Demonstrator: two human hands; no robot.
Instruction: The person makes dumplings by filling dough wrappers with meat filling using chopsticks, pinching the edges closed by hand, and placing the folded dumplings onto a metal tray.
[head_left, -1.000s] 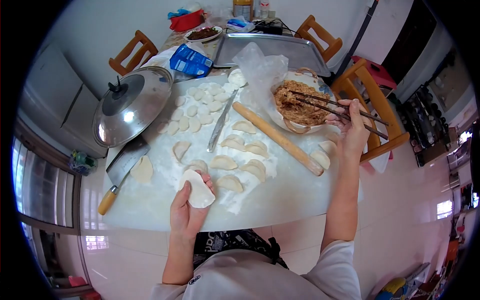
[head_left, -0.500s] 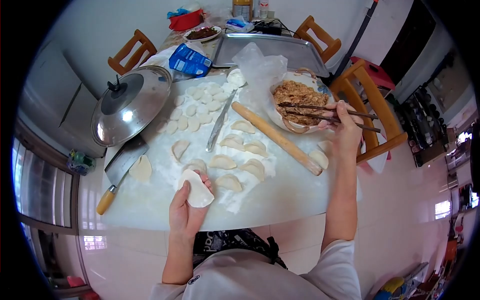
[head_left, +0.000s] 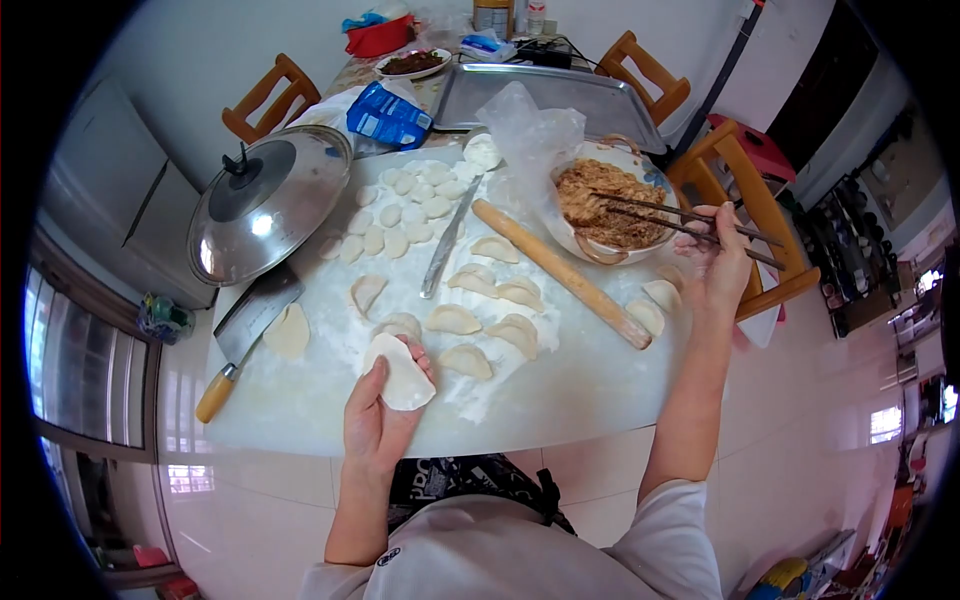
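Near the table's front edge, my left hand [head_left: 378,420] holds a flat round dough wrapper [head_left: 400,376], thumb on top. My right hand [head_left: 718,262] grips dark chopsticks [head_left: 690,222], their tips in the brown filling [head_left: 612,198] of a large bowl [head_left: 600,256] at the right. Several folded dumplings [head_left: 453,319] lie on the floured board [head_left: 560,400] beyond my left hand, and more sit right of the rolling pin [head_left: 560,272]. Small dough pieces [head_left: 390,215] cover the board's upper left. One loose wrapper [head_left: 288,332] rests beside the cleaver [head_left: 255,315].
A glass pot lid [head_left: 270,205] stands at the left. Between the dough pieces and rolling pin lies a long metal blade [head_left: 450,238]. Farther back are a metal tray [head_left: 545,95], a blue packet [head_left: 388,116], a plate of food [head_left: 412,65] and wooden chairs [head_left: 745,200].
The chopsticks moved toward the near side of the filling, then back up and right with my right hand. My left hand keeps its hold on the wrapper. The view has shifted slightly.
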